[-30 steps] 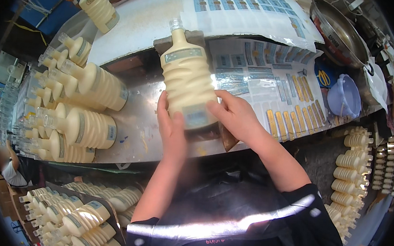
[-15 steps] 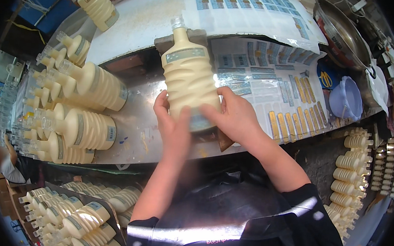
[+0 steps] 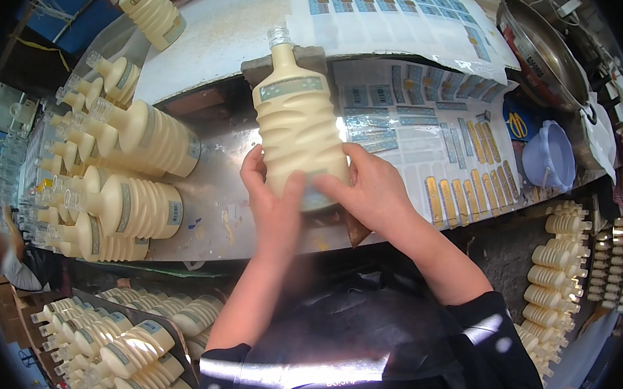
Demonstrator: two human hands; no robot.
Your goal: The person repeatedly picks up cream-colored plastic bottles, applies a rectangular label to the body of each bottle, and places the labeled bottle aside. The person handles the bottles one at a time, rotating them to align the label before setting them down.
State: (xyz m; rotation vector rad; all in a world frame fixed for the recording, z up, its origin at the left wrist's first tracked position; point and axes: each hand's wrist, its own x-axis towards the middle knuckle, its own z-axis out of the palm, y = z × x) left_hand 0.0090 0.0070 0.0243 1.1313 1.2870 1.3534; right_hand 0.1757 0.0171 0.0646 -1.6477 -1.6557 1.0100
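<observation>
A cream bottle (image 3: 299, 123) with wavy ribs and a clear glass neck is in front of me, its neck pointing away. A blue-grey label band runs across its shoulder, and a bluish label (image 3: 317, 193) near its base is partly hidden by my fingers. My left hand (image 3: 271, 195) grips the lower left side, its thumb smeared by motion over the label. On the lower right side my right hand (image 3: 375, 189) is closed round the bottle, its thumb on the label too. Behind the bottle's shoulder sits a grey block (image 3: 309, 55).
Several similar bottles (image 3: 140, 205) lie stacked on the metal table (image 3: 224, 220) at left; others (image 3: 124, 348) fill a rack below. Blue label strips (image 3: 373, 1) and gold strips (image 3: 453, 199) lie on backing sheets. A lilac bucket (image 3: 550, 156) and steel pan (image 3: 546, 52) stand right.
The bottle and both hands have hardly moved; both thumbs still press over the label near its base.
</observation>
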